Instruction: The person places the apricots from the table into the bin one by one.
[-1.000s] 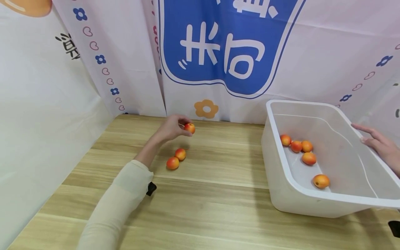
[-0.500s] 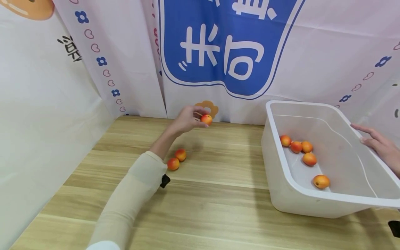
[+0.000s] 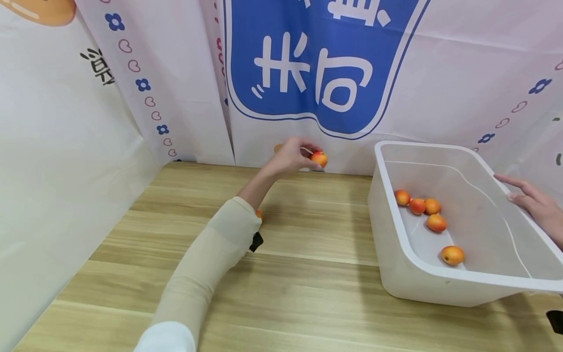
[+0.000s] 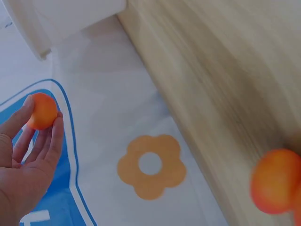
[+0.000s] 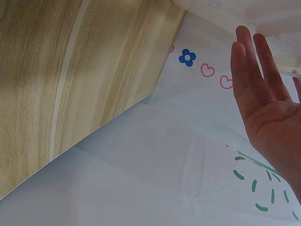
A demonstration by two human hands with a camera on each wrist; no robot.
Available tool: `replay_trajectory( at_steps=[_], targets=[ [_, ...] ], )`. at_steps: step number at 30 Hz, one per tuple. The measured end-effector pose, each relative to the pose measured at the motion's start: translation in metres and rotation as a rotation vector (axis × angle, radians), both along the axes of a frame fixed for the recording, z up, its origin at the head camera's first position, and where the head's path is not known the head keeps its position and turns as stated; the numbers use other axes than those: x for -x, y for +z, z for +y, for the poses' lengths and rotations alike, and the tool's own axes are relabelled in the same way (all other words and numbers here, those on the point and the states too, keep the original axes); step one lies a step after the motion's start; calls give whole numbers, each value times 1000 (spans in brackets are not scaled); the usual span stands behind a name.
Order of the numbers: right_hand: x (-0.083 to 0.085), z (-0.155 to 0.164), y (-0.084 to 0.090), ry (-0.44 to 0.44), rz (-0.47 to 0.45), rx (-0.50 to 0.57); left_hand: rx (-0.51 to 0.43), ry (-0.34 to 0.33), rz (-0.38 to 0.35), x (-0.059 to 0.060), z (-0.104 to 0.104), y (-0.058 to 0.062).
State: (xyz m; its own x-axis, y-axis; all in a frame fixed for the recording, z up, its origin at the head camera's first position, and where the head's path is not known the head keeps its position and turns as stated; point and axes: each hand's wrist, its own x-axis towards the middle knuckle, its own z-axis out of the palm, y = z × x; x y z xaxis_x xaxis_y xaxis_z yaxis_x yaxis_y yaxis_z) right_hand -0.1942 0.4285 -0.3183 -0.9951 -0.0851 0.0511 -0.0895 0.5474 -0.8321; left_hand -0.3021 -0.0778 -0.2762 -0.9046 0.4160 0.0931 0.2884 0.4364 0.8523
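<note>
My left hand (image 3: 290,157) pinches a small red-and-orange fruit (image 3: 319,159) between thumb and fingertips, above the back of the table, left of a white plastic tub (image 3: 398,232). In the left wrist view the held fruit (image 4: 43,111) looks round and smooth. Beneath the left forearm, a similar fruit (image 3: 259,216) on the table is mostly covered by the sleeve; the left wrist view has parts of two fruits (image 4: 275,181) there. Several more fruits (image 3: 436,223) lie on the tub's floor. My right hand (image 3: 538,208) rests at the tub's right rim, its fingers (image 5: 254,70) extended along the outside.
The wooden table (image 3: 308,303) ends at a white printed cloth (image 3: 189,98) hanging behind it, with another white sheet (image 3: 66,161) along the left. The tub's tall walls stand at the right of the table.
My left hand has carried the fruit rightward and upward, toward the tub. Its sleeve now covers most of the two fruits on the table. The right hand and tub have stayed put.
</note>
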Motion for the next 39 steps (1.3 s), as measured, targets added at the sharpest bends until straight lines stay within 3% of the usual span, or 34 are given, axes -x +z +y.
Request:
replay_trajectory(
  at_steps=[17, 34, 39],
  targets=[
    [-2, -4, 3, -5, -16, -25, -85, -176, 117, -7, 70, 30],
    [0, 0, -1, 11, 1, 16, -62, -286, 38, -20, 145, 43],
    [2, 2, -2, 18, 12, 45, -5, -313, 74, -23, 167, 43]
  ],
)
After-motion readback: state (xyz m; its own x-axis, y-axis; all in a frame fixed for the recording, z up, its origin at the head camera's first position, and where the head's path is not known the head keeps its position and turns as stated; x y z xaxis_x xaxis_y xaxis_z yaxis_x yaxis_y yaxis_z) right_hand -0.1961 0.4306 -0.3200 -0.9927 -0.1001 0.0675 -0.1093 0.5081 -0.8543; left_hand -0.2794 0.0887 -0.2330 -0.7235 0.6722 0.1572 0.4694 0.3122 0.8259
